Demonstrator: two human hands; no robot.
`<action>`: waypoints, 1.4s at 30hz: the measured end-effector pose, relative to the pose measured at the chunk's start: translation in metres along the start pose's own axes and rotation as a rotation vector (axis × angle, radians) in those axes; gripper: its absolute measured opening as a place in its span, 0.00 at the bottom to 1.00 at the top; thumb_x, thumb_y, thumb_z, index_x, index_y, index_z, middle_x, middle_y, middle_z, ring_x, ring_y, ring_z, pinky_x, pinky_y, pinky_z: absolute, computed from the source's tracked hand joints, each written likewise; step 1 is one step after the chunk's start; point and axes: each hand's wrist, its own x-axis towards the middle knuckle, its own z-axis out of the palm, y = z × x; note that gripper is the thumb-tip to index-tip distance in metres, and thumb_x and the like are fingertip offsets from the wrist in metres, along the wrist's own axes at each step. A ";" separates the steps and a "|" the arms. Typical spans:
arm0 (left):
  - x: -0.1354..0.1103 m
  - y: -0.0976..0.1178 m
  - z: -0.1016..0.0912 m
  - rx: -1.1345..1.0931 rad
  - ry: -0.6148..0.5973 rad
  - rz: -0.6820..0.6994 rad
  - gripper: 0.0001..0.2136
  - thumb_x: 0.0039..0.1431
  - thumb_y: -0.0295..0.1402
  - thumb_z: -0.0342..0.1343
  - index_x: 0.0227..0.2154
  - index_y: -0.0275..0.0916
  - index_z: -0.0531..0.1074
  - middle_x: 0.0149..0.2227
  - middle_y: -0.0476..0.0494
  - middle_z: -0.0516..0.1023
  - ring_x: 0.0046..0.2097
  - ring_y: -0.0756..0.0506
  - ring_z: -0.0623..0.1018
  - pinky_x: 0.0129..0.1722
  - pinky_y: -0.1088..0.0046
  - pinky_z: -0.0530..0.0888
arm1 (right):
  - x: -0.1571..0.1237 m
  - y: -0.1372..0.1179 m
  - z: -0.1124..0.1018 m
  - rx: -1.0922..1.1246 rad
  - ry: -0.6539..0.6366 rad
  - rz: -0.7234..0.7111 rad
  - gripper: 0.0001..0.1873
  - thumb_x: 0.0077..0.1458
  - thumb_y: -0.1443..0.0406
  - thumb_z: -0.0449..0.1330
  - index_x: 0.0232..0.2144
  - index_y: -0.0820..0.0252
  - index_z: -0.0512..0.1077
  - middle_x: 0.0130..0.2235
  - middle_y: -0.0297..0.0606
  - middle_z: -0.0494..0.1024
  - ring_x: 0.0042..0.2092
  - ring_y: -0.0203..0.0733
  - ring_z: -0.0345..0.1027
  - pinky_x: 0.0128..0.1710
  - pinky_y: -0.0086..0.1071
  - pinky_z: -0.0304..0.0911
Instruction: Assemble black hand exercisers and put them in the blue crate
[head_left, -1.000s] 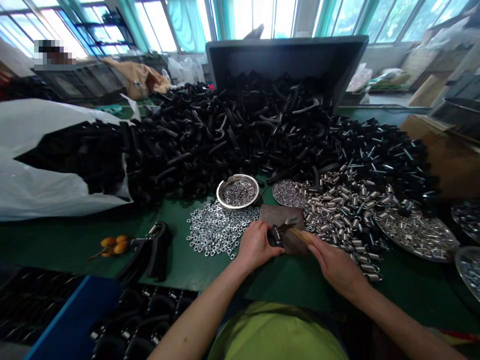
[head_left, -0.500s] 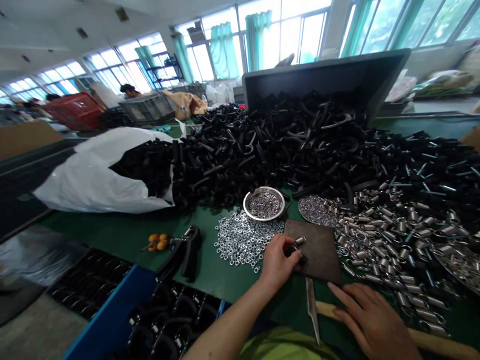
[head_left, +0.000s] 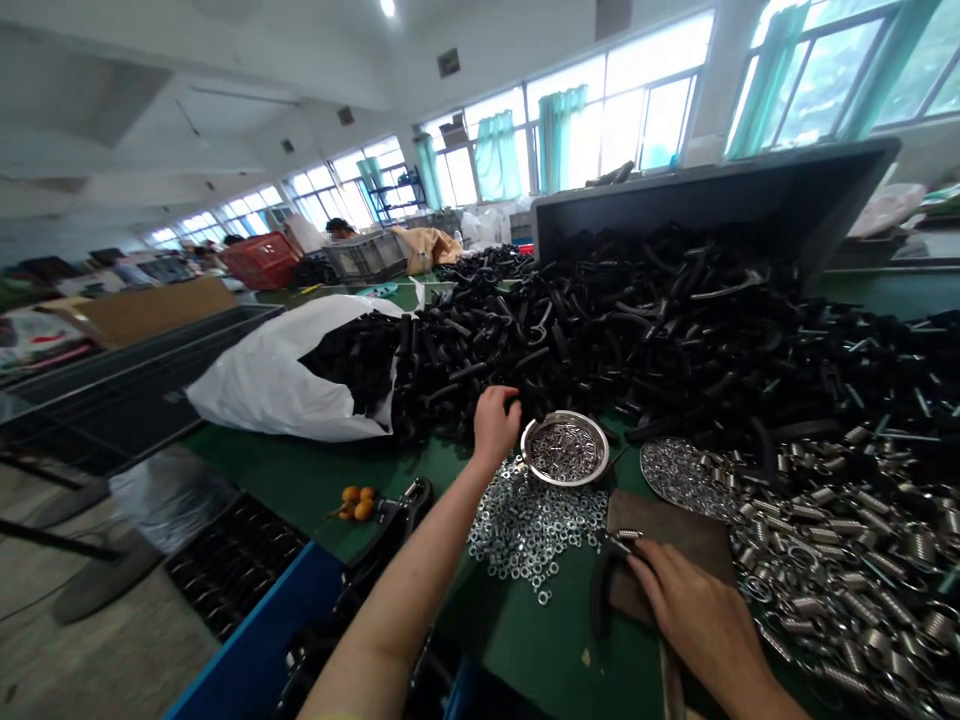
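Observation:
My left hand (head_left: 493, 422) reaches forward to the near edge of a big heap of black plastic handles (head_left: 637, 320), its fingers curled on one of them. My right hand (head_left: 694, 620) rests on a brown metal plate (head_left: 675, 530) close to me. Its fingers press on a black curved handle (head_left: 600, 600) that has a metal spring (head_left: 626, 538) at its top end. A small steel bowl of tiny metal parts (head_left: 564, 450) stands just to the right of my left hand. Loose washers (head_left: 532, 525) lie spread below the bowl.
Coil springs (head_left: 840, 560) cover the table to the right. A white bag of black parts (head_left: 277, 380) lies at the left. A tipped grey crate (head_left: 720, 200) stands behind the heap. A finished hand grip (head_left: 401, 520), orange fruits (head_left: 356, 502) and a blue bin (head_left: 255, 650) are near left. People work far left.
My left hand has left the brown plate and stretched forward to the black heap. My right hand has moved from the wooden tool handle onto the black handle on the plate. The view has swung left.

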 end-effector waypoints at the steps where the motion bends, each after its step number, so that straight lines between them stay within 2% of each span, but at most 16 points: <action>1: 0.019 -0.012 -0.004 0.041 0.018 -0.019 0.12 0.56 0.25 0.47 0.42 0.38 0.70 0.46 0.39 0.72 0.50 0.43 0.69 0.51 0.63 0.66 | 0.000 0.000 0.001 0.017 0.021 -0.009 0.13 0.61 0.58 0.46 0.41 0.55 0.67 0.32 0.37 0.75 0.29 0.42 0.73 0.21 0.30 0.61; 5: 0.074 -0.046 -0.010 0.161 -0.018 -0.084 0.18 0.55 0.22 0.46 0.48 0.36 0.67 0.53 0.36 0.68 0.55 0.41 0.65 0.54 0.62 0.62 | 0.001 -0.002 0.008 0.089 0.061 -0.009 0.14 0.61 0.56 0.45 0.33 0.55 0.65 0.30 0.38 0.74 0.29 0.42 0.73 0.20 0.30 0.61; 9: 0.101 -0.058 -0.005 0.225 -0.141 -0.163 0.14 0.53 0.28 0.53 0.43 0.37 0.71 0.46 0.36 0.73 0.51 0.39 0.69 0.50 0.62 0.65 | 0.006 0.006 0.001 0.209 -0.076 0.090 0.11 0.61 0.58 0.46 0.32 0.54 0.64 0.28 0.35 0.76 0.27 0.42 0.74 0.20 0.29 0.60; 13: 0.107 -0.055 -0.006 0.205 -0.216 -0.236 0.09 0.47 0.30 0.58 0.34 0.36 0.72 0.43 0.36 0.74 0.50 0.37 0.71 0.48 0.65 0.66 | 0.009 0.018 -0.019 0.190 -0.151 0.102 0.10 0.61 0.62 0.46 0.38 0.52 0.67 0.32 0.35 0.78 0.29 0.43 0.74 0.24 0.32 0.62; 15: 0.105 -0.050 -0.009 0.160 -0.200 -0.265 0.10 0.47 0.29 0.57 0.35 0.34 0.71 0.46 0.33 0.73 0.52 0.36 0.69 0.50 0.64 0.64 | 0.010 0.019 -0.027 0.085 -0.166 0.101 0.11 0.59 0.63 0.47 0.38 0.51 0.69 0.35 0.37 0.78 0.29 0.45 0.74 0.23 0.33 0.61; 18: 0.099 -0.041 -0.020 0.044 -0.162 -0.336 0.14 0.46 0.26 0.56 0.39 0.33 0.67 0.47 0.30 0.72 0.55 0.34 0.67 0.51 0.61 0.62 | 0.011 0.017 -0.033 0.012 -0.240 0.121 0.11 0.58 0.64 0.48 0.37 0.51 0.71 0.32 0.36 0.78 0.28 0.46 0.73 0.22 0.33 0.58; 21: 0.088 -0.036 -0.033 -0.145 -0.180 -0.444 0.12 0.45 0.26 0.54 0.36 0.33 0.66 0.38 0.33 0.75 0.47 0.36 0.72 0.43 0.62 0.67 | 0.014 0.017 -0.034 0.102 -0.293 0.163 0.12 0.59 0.62 0.48 0.35 0.51 0.72 0.30 0.36 0.78 0.30 0.47 0.74 0.24 0.33 0.59; 24: 0.063 -0.030 -0.044 -0.421 -0.254 -0.544 0.08 0.47 0.27 0.49 0.33 0.34 0.65 0.26 0.43 0.71 0.31 0.44 0.73 0.29 0.71 0.70 | 0.014 0.025 -0.035 0.392 -0.256 0.284 0.13 0.58 0.60 0.49 0.34 0.52 0.73 0.31 0.35 0.78 0.34 0.45 0.73 0.30 0.33 0.61; 27: 0.012 -0.014 -0.047 -0.689 -0.320 -0.591 0.09 0.48 0.27 0.48 0.35 0.35 0.64 0.21 0.51 0.64 0.21 0.53 0.66 0.19 0.80 0.63 | 0.010 0.032 -0.037 0.810 -0.159 0.482 0.15 0.57 0.56 0.51 0.35 0.57 0.74 0.29 0.35 0.77 0.30 0.39 0.71 0.28 0.30 0.61; 29: -0.037 0.008 -0.041 -0.843 -0.372 -0.605 0.11 0.48 0.28 0.50 0.36 0.36 0.63 0.20 0.55 0.58 0.18 0.56 0.59 0.15 0.84 0.57 | 0.006 0.029 -0.041 1.018 -0.101 0.626 0.18 0.55 0.54 0.52 0.37 0.60 0.74 0.24 0.33 0.74 0.22 0.36 0.65 0.20 0.27 0.56; 31: -0.088 0.037 -0.032 -1.199 -0.586 -0.628 0.16 0.47 0.30 0.56 0.40 0.38 0.61 0.20 0.58 0.56 0.17 0.58 0.56 0.14 0.86 0.52 | 0.002 0.019 -0.049 1.121 -0.057 0.716 0.21 0.54 0.52 0.54 0.39 0.62 0.73 0.20 0.31 0.70 0.18 0.33 0.59 0.16 0.26 0.50; 33: -0.133 0.068 -0.024 -1.323 -0.751 -0.676 0.20 0.45 0.30 0.61 0.41 0.40 0.60 0.20 0.60 0.57 0.17 0.59 0.54 0.13 0.86 0.51 | -0.001 0.006 -0.059 1.138 -0.006 0.731 0.21 0.53 0.51 0.54 0.38 0.61 0.74 0.21 0.32 0.72 0.19 0.33 0.60 0.16 0.26 0.51; 35: -0.163 0.095 -0.018 -1.364 -0.819 -0.685 0.23 0.43 0.31 0.64 0.40 0.41 0.59 0.21 0.60 0.59 0.17 0.59 0.54 0.13 0.85 0.50 | -0.004 -0.007 -0.069 1.108 0.066 0.697 0.19 0.54 0.52 0.54 0.35 0.60 0.76 0.27 0.35 0.76 0.24 0.35 0.66 0.20 0.26 0.57; 37: -0.177 0.116 -0.018 -1.350 -0.847 -0.677 0.23 0.42 0.32 0.65 0.40 0.41 0.59 0.21 0.60 0.59 0.17 0.59 0.54 0.13 0.84 0.50 | -0.007 -0.016 -0.077 1.053 0.150 0.640 0.16 0.54 0.54 0.55 0.32 0.59 0.76 0.31 0.36 0.78 0.29 0.38 0.70 0.26 0.27 0.62; 39: -0.180 0.129 -0.020 -1.288 -0.842 -0.652 0.23 0.42 0.33 0.65 0.40 0.41 0.60 0.21 0.60 0.59 0.18 0.58 0.55 0.14 0.84 0.52 | -0.010 -0.020 -0.082 0.974 0.217 0.580 0.14 0.55 0.57 0.55 0.30 0.58 0.76 0.31 0.36 0.79 0.32 0.39 0.72 0.31 0.27 0.64; 42: -0.178 0.140 -0.025 -1.170 -0.772 -0.537 0.24 0.40 0.31 0.66 0.41 0.40 0.61 0.26 0.56 0.64 0.25 0.56 0.65 0.22 0.82 0.63 | -0.014 -0.021 -0.085 0.853 0.287 0.507 0.12 0.55 0.60 0.55 0.28 0.58 0.76 0.29 0.34 0.79 0.31 0.37 0.72 0.31 0.26 0.63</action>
